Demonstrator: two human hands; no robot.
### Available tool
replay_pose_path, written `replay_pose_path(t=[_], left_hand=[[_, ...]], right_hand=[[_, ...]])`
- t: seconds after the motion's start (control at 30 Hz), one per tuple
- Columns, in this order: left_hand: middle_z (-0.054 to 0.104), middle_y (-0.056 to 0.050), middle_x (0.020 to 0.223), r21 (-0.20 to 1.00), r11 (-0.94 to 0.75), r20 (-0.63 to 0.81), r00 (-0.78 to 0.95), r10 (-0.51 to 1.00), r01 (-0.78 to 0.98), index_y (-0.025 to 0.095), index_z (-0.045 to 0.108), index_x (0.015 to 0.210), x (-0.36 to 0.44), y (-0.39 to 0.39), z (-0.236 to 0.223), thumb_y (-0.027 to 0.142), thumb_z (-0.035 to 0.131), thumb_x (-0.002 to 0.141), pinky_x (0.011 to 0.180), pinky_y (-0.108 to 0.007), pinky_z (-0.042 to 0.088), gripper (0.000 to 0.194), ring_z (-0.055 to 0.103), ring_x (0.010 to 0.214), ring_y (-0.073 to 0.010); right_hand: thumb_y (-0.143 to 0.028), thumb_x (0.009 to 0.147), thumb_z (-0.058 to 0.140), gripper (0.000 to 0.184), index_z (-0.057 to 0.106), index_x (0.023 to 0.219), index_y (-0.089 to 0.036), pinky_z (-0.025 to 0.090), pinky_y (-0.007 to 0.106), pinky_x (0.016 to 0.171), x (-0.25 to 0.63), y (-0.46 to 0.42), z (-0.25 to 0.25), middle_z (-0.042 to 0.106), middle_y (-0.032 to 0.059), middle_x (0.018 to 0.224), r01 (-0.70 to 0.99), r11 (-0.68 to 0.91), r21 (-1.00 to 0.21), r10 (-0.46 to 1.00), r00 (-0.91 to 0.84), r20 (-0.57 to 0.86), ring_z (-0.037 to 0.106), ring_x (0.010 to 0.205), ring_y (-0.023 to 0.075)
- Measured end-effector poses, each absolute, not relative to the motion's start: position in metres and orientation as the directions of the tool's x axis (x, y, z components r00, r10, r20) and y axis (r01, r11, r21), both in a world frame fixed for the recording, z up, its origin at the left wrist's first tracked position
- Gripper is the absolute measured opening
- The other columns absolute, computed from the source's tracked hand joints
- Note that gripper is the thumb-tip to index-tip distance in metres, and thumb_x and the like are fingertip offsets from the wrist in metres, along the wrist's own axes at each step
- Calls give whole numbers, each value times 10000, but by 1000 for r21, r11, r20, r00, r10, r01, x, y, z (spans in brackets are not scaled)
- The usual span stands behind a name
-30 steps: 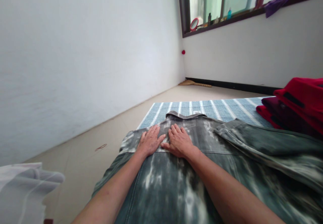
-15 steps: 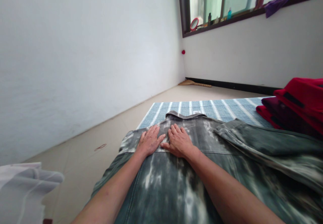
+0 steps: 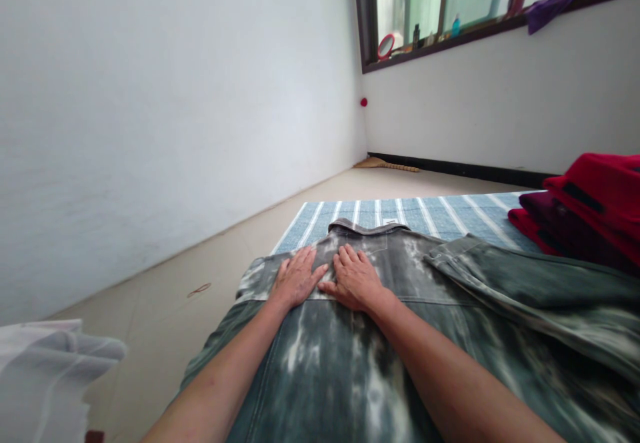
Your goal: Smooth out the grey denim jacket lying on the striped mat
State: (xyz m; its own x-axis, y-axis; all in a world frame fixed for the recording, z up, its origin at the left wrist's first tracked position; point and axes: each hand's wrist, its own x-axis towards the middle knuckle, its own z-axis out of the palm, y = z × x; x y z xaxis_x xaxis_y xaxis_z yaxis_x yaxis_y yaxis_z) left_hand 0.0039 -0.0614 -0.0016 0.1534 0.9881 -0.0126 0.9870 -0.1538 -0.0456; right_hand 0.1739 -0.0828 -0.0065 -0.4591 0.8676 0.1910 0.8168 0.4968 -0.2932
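Observation:
A dark green and grey mottled jacket (image 3: pixel 320 356) lies spread with its back side up, collar at the far end. Flat on its upper back, left of the middle, rests my left hand (image 3: pixel 297 278), fingers stretched forward. Close beside it my right hand (image 3: pixel 353 280) also presses flat on the cloth, its fingers spread a little. The two thumbs point toward each other, nearly touching. One sleeve (image 3: pixel 525 283) is stretched out to the right. Under the jacket is a blue and white striped cover (image 3: pixel 370 211).
Folded red and dark purple clothes (image 3: pixel 595 210) are stacked at the right. Pale grey cloth (image 3: pixel 55 376) sits at the lower left. A thin loop (image 3: pixel 199 290) lies on the tiled floor (image 3: pixel 165 316). A broom (image 3: pixel 385 164) rests in the corner, below a window sill holding several small items.

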Motion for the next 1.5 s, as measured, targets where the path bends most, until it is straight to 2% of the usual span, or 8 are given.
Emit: replay_pose_path(t=[0.17,0.73,1.03,1.2,1.3,1.4,1.5], left_hand=[[252,-87,1540,-46,-151,-21,150,989,988,163,304,1446,4,-61,-1,545,212,925,1121,-450,199,653,196,1422,-217],[237,-80,1544,-37,-139,-31,138,990,990,203,293,1452,6,-62,0,542,228,923,1121,-457,173,631,191,1423,-216],[234,-75,1545,-39,-133,-43,131,990,990,207,290,1453,7,-62,0,558,226,918,1124,-455,167,643,182,1426,-219],[224,-116,1544,-30,-140,-84,137,987,990,148,288,1452,7,-58,5,558,209,916,1121,-488,176,679,174,1427,-245],[246,-134,1536,-37,-168,-58,166,984,985,119,302,1442,12,-53,9,540,218,921,1126,-464,192,675,185,1424,-243],[256,-116,1537,-46,-214,-9,213,977,976,149,323,1433,17,-50,8,495,238,937,1136,-439,183,611,174,1427,-229],[296,-88,1527,-38,-245,-53,243,969,969,212,386,1402,20,-48,2,444,238,952,1136,-466,176,528,179,1426,-236]], right_hand=[[-660,909,207,839,389,1388,4,176,482,1094,174,-82,-7,299,237,1477,814,498,-299,867,-459,195,198,1387,334],[-643,904,292,816,384,1390,7,176,486,1094,174,-82,-6,295,234,1479,814,497,-300,868,-464,178,192,1390,330],[-662,908,218,835,371,1404,-8,169,475,1097,174,-81,-6,279,230,1488,822,488,-295,873,-460,161,182,1396,324],[-654,911,224,818,373,1406,-19,180,472,1097,174,-82,-5,284,223,1488,825,489,-285,872,-460,167,193,1394,320],[-658,905,247,822,386,1398,-15,189,477,1095,175,-82,-4,295,223,1483,820,493,-292,870,-460,178,202,1390,324],[-660,907,229,835,373,1403,-5,185,483,1098,175,-81,-4,287,225,1486,812,496,-306,868,-467,169,197,1392,328],[-661,907,217,849,339,1418,5,166,477,1107,176,-80,-4,265,220,1496,812,489,-318,872,-466,151,170,1401,320]])
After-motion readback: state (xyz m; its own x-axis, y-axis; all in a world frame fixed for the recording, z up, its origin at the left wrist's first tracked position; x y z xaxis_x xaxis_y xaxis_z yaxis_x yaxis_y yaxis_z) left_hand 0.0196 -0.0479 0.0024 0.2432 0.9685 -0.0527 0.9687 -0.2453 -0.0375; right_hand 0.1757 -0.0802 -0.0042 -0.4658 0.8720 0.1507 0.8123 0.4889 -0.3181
